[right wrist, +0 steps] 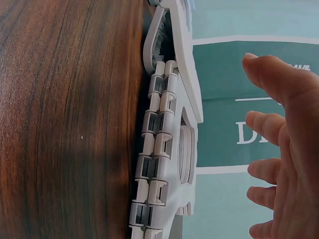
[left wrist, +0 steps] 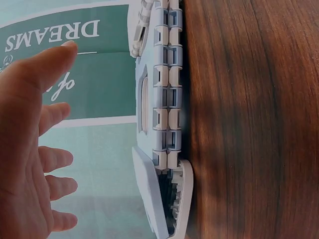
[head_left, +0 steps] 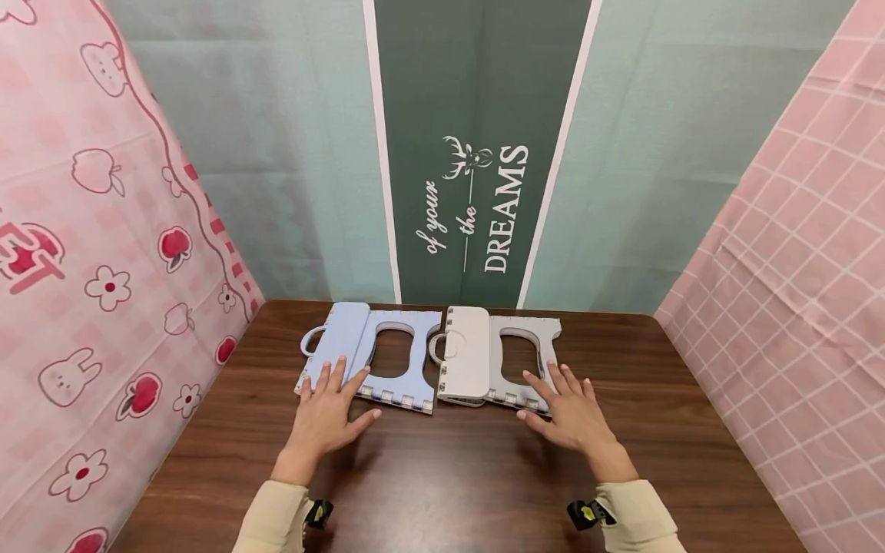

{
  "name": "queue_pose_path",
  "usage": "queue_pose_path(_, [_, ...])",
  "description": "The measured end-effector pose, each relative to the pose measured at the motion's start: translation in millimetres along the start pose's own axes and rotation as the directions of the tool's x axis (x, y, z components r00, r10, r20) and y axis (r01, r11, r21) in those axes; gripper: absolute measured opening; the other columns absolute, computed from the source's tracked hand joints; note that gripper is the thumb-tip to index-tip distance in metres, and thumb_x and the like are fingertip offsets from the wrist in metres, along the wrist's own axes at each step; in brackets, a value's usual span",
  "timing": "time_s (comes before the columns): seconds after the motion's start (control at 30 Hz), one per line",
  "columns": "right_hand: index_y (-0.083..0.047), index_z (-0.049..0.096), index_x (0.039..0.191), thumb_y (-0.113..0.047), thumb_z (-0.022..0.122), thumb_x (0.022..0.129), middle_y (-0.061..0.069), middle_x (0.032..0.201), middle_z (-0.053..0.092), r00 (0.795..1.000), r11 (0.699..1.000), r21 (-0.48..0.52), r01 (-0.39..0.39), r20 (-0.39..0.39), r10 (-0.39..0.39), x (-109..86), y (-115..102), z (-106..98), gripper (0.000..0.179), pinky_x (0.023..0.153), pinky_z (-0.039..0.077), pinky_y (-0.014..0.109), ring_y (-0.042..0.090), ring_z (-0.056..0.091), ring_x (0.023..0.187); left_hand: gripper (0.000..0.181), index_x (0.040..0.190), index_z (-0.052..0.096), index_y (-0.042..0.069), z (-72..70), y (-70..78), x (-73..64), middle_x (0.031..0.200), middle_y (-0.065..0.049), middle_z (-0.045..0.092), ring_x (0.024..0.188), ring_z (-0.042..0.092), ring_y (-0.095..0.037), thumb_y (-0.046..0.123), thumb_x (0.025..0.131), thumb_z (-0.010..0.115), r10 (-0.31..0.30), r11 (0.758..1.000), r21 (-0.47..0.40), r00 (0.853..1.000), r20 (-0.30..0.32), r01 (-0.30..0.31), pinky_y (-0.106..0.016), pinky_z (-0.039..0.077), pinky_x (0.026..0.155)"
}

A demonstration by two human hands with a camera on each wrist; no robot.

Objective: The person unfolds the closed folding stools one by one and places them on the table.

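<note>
Two folded plastic step stools lie flat, side by side: a light blue stool (head_left: pixel 349 338) on the left and a pale grey stool (head_left: pixel 469 353) on the right. Each has a loop handle at its left side and a large opening in its leg part. My left hand (head_left: pixel 321 418) is spread over the near edge of the blue stool, and the left wrist view shows this hand (left wrist: pixel 22 144) apart from the stool's hinged edge (left wrist: pixel 160 94). Over the grey stool's near right corner, my right hand (head_left: pixel 574 415) has its fingers spread. In the right wrist view that hand (right wrist: pixel 301 149) holds nothing.
The stools lie on a dark brown wooden table (head_left: pixel 442 484), near its back edge. Behind it hangs a green cloth (head_left: pixel 477 77) with printed words. Pink patterned cloths stand at the left (head_left: pixel 138 307) and right (head_left: pixel 795 307). Both wrists wear black straps.
</note>
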State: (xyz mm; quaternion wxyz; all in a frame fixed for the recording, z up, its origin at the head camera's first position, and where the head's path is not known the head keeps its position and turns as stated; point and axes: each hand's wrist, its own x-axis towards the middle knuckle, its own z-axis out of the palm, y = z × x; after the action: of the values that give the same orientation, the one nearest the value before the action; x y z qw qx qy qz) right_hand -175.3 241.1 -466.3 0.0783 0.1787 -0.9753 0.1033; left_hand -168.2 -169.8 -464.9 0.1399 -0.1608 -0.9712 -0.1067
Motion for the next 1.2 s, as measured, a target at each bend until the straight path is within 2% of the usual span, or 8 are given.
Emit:
queue_pose_path(0.23, [-0.019,0.045,0.140,-0.057,0.053,0.085,0.026,0.143,0.030,1.000,1.000,0.011,-0.003,-0.003,0.003,0.5,0,0,0.068,0.096,0.018,0.067,0.044,0.023,0.131,0.070,0.136,0.049,0.018,0.6,-0.6,0.2,0.142,-0.024,0.033,0.128,0.029,-0.047,0.059,0.080,0.059,-0.007,1.000,-0.003,1.000,0.002,0.007,-0.068,0.019,0.096])
queue_pose_path(0.37, [-0.017,0.046,0.139,-0.055,0.057,0.084,0.028,0.141,0.031,1.000,1.000,0.010,0.010,-0.010,-0.010,0.7,-1,0,0.068,0.092,0.027,0.066,0.046,0.031,0.126,0.067,0.135,0.051,0.017,0.9,-1.0,0.0,0.141,-0.025,0.035,0.127,0.031,-0.047,0.056,0.081,0.060,-0.007,1.000,-0.002,1.000,-0.006,0.007,-0.067,0.021,0.095])
queue_pose_path(0.53, [-0.011,0.056,0.129,-0.041,0.068,0.080,0.023,0.122,0.053,0.996,0.997,-0.027,0.069,-0.053,-0.070,0.8,-3,-2,0.058,0.077,0.042,0.058,0.041,0.053,0.105,0.043,0.116,0.064,0.010,1.9,-1.7,-0.3,0.125,-0.024,0.051,0.111,0.050,-0.042,0.034,0.080,0.069,0.023,1.000,-0.008,0.995,-0.094,-0.023,-0.059,0.038,0.085])
queue_pose_path(0.67, [-0.008,0.063,0.119,-0.033,0.071,0.079,0.014,0.105,0.062,0.992,0.994,-0.052,0.099,-0.078,-0.103,0.8,-4,-2,0.047,0.070,0.045,0.053,0.033,0.060,0.093,0.028,0.102,0.069,0.009,2.5,-2.1,-0.6,0.112,-0.020,0.060,0.095,0.059,-0.037,0.022,0.077,0.071,0.038,0.999,0.002,0.988,-0.147,-0.038,-0.053,0.046,0.072])
queue_pose_path(0.93, [-0.008,0.063,0.117,-0.033,0.072,0.077,0.014,0.103,0.062,0.990,0.993,-0.053,0.105,-0.090,-0.110,-1.0,-7,-2,0.048,0.070,0.045,0.053,0.033,0.061,0.091,0.032,0.104,0.069,0.008,2.0,2.0,-1.8,0.112,-0.020,0.060,0.095,0.059,-0.037,0.023,0.076,0.073,0.034,0.999,0.002,0.989,-0.147,-0.034,-0.053,0.046,0.073])
queue_pose_path(1.2, [-0.008,0.061,0.120,-0.034,0.072,0.077,0.016,0.108,0.060,0.992,0.997,-0.019,0.073,-0.105,-0.075,-3.6,-10,1,0.052,0.071,0.044,0.054,0.035,0.059,0.094,0.037,0.108,0.067,0.006,2.3,14.1,-3.1,0.111,-0.021,0.060,0.098,0.058,-0.038,0.022,0.075,0.074,0.034,0.997,-0.062,0.979,-0.202,-0.048,-0.055,0.045,0.076])
